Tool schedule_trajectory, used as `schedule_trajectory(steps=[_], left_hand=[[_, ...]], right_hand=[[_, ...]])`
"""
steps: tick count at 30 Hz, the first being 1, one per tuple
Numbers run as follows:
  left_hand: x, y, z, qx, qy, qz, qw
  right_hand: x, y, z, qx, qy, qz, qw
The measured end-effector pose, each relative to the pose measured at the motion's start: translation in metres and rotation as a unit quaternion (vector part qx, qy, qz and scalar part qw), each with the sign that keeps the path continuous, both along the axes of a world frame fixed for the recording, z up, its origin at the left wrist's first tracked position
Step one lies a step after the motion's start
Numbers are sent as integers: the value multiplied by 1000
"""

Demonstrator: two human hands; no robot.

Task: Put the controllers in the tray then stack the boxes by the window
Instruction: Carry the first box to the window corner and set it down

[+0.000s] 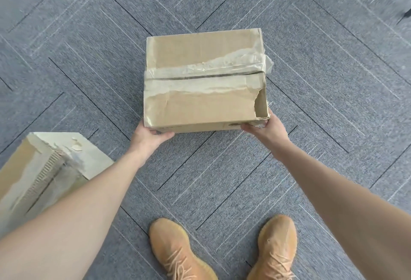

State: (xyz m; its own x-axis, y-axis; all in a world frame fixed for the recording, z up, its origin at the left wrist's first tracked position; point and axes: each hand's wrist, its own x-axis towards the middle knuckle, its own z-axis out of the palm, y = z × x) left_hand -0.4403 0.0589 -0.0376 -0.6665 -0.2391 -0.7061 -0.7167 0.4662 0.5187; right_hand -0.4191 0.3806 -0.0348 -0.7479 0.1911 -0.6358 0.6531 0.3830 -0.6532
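Box held at both near corners

Box (205,79) sits in the middle of the view over the grey carpet (311,79), straight ahead of the person's two tan shoes (222,250). The left hand (146,135) grips its near left corner, thumb along the front face and the other fingers tucked out of sight beneath. The right hand (266,127) grips the near right corner the same way, thumb pressed to the front edge, fingers curled under. Both arms reach forward to it. Whether the box rests on the floor or is lifted clear cannot be told.

The box is brown cardboard, closed on top, its two flaps meeting at a dark seam across the middle. Torn, whitish tape runs along both sides of that seam and hangs loose off the right edge. The near flap is creased and has a ragged piece torn out at its right end, leaving a hole.

A second box (44,173), also worn and taped, lies at the lower left, partly hidden behind the left forearm, well apart from the first.
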Motion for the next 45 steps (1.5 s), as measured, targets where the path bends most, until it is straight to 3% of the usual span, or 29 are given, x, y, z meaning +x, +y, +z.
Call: schedule_trajectory(steps=[3,7,11,15,25,34,40,45], left_hand=[[-7,0,29,-7,1,-21,1000],[-21,-2,81,31,-17,-22,999],[-38,3,154,89,-35,-1,995],[-69,23,245,118,1,-13,993],[-164,115,526,150,103,-97,979],[-179,256,792,186,216,-197,938],[-161,365,907,231,261,-275,896],[-141,467,966,275,278,-358,848]], right_hand=[[-5,2,28,-10,-6,30,999],[-18,5,85,-96,-10,7,995],[-27,16,155,-168,16,-6,986],[-45,30,240,-185,57,-23,981],[-99,117,519,-165,192,-83,964],[-56,239,784,-110,304,-149,935],[3,329,897,-35,331,-217,918],[89,372,969,27,354,-293,888]])
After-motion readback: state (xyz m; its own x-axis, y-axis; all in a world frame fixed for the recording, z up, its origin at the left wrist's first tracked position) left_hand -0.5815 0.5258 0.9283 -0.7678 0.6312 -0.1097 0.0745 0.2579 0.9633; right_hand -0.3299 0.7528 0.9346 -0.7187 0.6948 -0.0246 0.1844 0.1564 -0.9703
